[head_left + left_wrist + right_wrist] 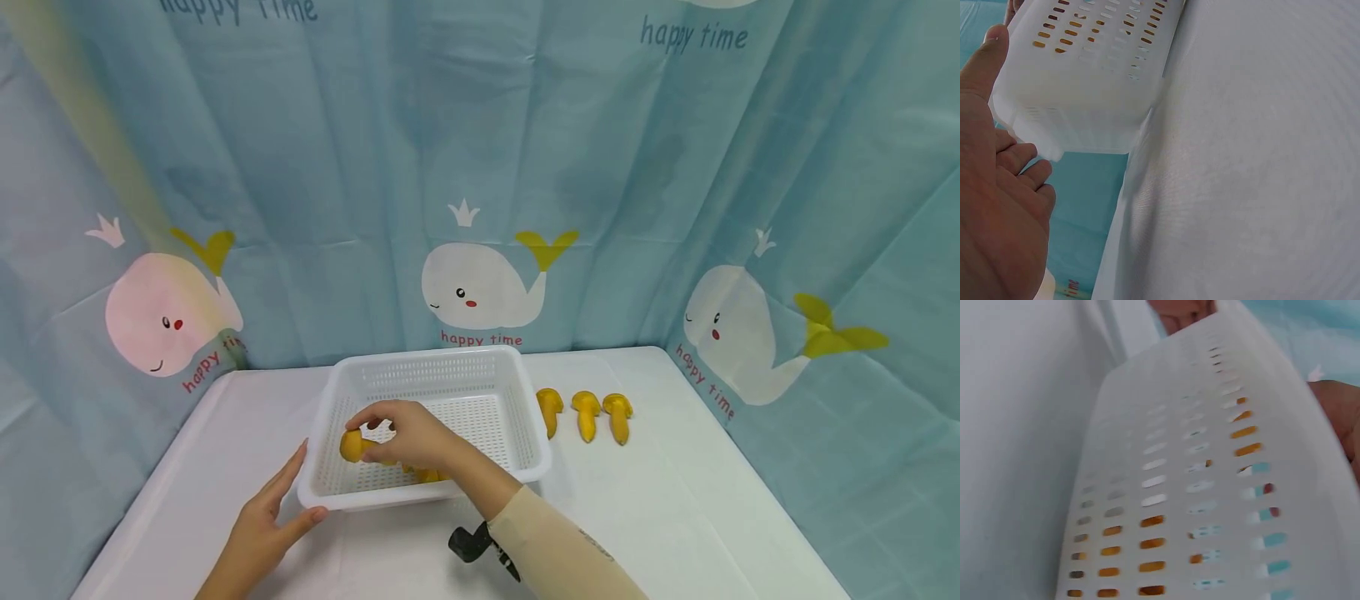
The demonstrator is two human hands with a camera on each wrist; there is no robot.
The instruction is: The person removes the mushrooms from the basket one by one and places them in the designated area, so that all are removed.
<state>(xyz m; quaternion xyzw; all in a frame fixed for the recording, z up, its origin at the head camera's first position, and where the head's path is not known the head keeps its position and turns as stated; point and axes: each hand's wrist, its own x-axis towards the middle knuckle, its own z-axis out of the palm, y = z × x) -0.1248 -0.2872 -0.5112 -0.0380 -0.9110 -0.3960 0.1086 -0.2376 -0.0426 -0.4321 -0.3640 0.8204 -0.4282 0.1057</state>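
In the head view a white perforated basket (480, 357) stands on the table, with yellow mushroom-shaped pieces (427, 476) inside near its front wall. My right hand (420, 437) is over the basket's left part, pinching a yellow mushroom (351, 446) between thumb and fingers. My left hand (258, 521) is at the basket's front left corner, thumb and fingers spread around it. The left wrist view shows the left hand (1004, 194) beside the basket's corner (1079, 119). Through the basket wall (1166, 437) in the right wrist view, yellow shows behind the slots; the right hand (1338, 415) is partly hidden.
Three yellow mushrooms (586, 415) lie in a row on the white table (675, 500), right of the basket. A black object (470, 543) is by the right sleeve. A blue curtain (360, 208) with whale prints hangs behind and at both sides.
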